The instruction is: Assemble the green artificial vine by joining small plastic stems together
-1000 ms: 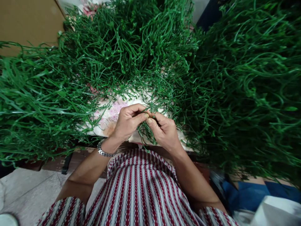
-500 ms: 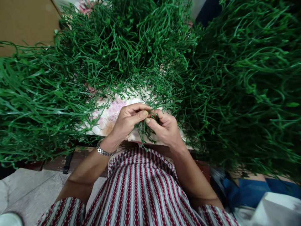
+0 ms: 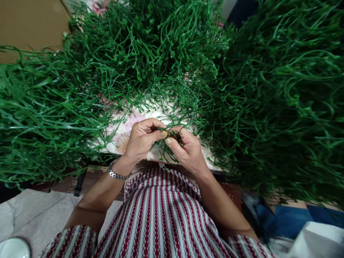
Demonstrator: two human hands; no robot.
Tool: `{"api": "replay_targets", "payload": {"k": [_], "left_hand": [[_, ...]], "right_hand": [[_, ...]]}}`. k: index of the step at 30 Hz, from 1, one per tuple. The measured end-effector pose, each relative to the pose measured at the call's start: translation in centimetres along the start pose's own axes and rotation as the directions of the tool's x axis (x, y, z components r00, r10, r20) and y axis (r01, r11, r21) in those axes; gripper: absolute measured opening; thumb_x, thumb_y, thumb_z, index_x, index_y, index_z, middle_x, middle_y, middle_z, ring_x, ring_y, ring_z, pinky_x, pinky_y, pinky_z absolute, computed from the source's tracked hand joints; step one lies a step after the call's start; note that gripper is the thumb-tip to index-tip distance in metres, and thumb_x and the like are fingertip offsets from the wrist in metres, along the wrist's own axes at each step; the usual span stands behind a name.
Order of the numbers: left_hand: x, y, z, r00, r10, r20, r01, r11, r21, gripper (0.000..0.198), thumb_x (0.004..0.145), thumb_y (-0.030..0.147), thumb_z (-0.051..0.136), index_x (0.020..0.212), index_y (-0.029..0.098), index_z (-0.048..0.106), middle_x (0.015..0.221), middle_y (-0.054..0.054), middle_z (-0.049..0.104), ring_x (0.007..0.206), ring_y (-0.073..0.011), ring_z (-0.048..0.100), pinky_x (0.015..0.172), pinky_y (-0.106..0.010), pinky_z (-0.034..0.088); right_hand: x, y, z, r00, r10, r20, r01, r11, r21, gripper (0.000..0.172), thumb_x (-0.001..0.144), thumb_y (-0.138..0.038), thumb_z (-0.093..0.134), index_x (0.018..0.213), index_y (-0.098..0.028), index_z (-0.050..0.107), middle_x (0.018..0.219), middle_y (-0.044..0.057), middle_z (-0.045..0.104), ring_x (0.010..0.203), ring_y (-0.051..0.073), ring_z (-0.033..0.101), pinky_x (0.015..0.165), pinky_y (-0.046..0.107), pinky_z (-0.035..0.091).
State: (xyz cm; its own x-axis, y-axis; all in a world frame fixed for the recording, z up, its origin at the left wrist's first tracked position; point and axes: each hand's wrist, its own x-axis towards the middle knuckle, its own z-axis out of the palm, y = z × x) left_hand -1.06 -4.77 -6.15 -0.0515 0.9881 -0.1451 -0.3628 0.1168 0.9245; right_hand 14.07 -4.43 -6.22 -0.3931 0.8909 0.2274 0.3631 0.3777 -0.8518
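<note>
Left hand (image 3: 139, 139): slid a touch left versus a second ago, when both thumb tips were meeting; there's a small gap between them now. Thumb and forefinger look pinched on a few thin strands.
Right hand (image 3: 189, 148): thumb and forefinger curl into a loose, narrow ring with green showing in the gap. Can't tell if the folded fingers behind are gripping anything.
Green stems (image 3: 162, 152): the small bunch being handled sits right between the hands, ends dangling below the fingertips, over the near edge of the cloth.
How they'd handle: I'd guess next to no weight, soft and bendy, probably a bit slick since they look shiny. Thin enough to kink or snap if yanked, and the little tips look like the delicate bit.
Where to grab: mid-stem, I reckon, light fingertip pinch, away from the tips. They tangle, so only a few at a time.
Flowery cloth (image 3: 122, 130): under the hands, with loose strands strewn over its far part.
Piles: big heaps all round, left pile (image 3: 40, 107), far pile (image 3: 161, 46), right pile (image 3: 282, 107).
Wrist: metal watch (image 3: 116, 172) on the left one, striped top (image 3: 161, 218) just below.
</note>
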Motion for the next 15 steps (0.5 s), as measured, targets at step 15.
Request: {"api": "replay_targets", "payload": {"k": [15], "left_hand": [[0.6, 2.6, -0.8, 0.942, -0.080, 0.325, -0.112, 0.838, 0.534, 0.011, 0.066, 0.020, 0.067, 0.065, 0.013, 0.059, 0.058, 0.004, 0.048, 0.056, -0.0070, 0.041, 0.052, -0.018, 0.032]], "right_hand": [[0.8, -0.5, -1.5, 0.939, -0.284, 0.193, 0.342, 0.815, -0.467, 0.015, 0.089, -0.025, 0.040, 0.078, -0.017, 0.048, 0.070, 0.005, 0.053, 0.066, 0.016, 0.046, 0.062, 0.028, 0.035]]}}
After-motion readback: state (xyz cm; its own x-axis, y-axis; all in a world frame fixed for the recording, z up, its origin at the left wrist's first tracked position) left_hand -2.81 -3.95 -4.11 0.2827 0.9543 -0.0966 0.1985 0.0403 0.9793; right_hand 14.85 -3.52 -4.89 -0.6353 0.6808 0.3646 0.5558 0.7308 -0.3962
